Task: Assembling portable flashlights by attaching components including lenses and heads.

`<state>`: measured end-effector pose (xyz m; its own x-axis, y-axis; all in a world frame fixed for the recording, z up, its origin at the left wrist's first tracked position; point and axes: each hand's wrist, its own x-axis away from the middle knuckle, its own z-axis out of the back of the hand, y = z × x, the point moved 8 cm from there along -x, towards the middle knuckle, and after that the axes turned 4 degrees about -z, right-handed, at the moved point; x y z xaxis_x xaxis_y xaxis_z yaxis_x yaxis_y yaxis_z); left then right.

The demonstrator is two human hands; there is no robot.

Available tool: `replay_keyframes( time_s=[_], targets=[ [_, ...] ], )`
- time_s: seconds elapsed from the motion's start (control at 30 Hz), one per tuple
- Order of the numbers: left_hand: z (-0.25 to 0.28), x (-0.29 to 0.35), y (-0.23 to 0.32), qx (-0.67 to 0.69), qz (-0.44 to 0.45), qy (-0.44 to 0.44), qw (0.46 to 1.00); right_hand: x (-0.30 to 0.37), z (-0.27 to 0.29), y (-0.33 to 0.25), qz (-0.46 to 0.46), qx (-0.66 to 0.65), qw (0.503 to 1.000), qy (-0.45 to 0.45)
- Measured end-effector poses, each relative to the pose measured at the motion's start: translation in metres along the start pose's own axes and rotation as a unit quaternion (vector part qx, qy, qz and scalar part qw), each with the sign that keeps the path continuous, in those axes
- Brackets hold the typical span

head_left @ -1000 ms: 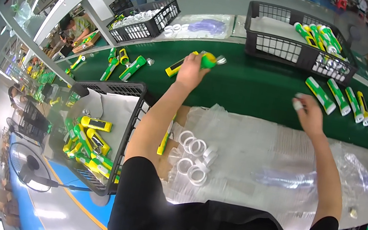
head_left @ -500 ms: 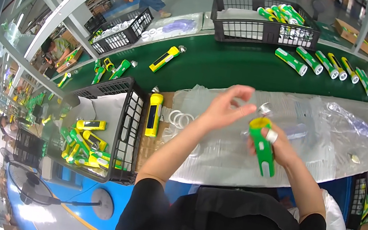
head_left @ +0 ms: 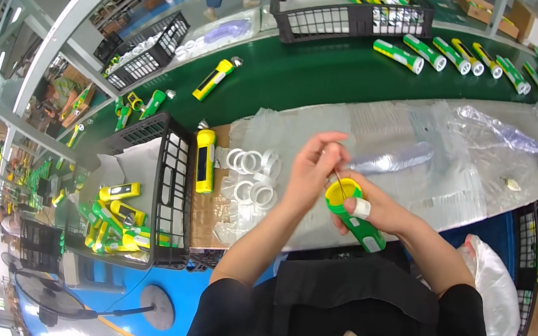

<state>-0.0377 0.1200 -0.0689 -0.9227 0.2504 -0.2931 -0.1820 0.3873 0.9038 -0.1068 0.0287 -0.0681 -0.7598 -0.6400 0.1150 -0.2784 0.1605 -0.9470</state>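
"Green tubular plastic torch body [head_left: 368,236] with an open yellow collar [head_left: 333,197]: position relative to the grip?"

"Within the right hand [head_left: 383,208], which is wrapped around it just below the collar. The collar tilts up toward the left hand [head_left: 311,168]; the far end slants down and to the right."

"State of the left?"

"Thumb and fingertips pinching a thin dark wire [head_left: 340,184] that runs into the collar. Whether the palm hides anything further, I cannot tell."

"Nearby?"

"White ring-shaped parts [head_left: 273,162], left of both hands, well apart from the torch body."
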Motion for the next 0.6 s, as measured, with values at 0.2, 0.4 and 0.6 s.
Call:
replay_keyframes(
  time_s=[0.2,0.4,0.6],
  targets=[
    [-0.033,0.022,0.053,-0.360,-0.241,-0.162,0.886,0.004,0.010,0.011,0.019,-0.003,0.997,0.071],
    [-0.055,0.041,0.036,-0.441,-0.351,-0.215,0.798,0.011,0.024,0.028,0.117,0.068,0.978,0.157],
    [-0.011,0.000,-0.012,-0.416,-0.189,-0.080,0.886,0.032,0.057,0.031,0.073,-0.113,0.964,0.229]
  ],
)
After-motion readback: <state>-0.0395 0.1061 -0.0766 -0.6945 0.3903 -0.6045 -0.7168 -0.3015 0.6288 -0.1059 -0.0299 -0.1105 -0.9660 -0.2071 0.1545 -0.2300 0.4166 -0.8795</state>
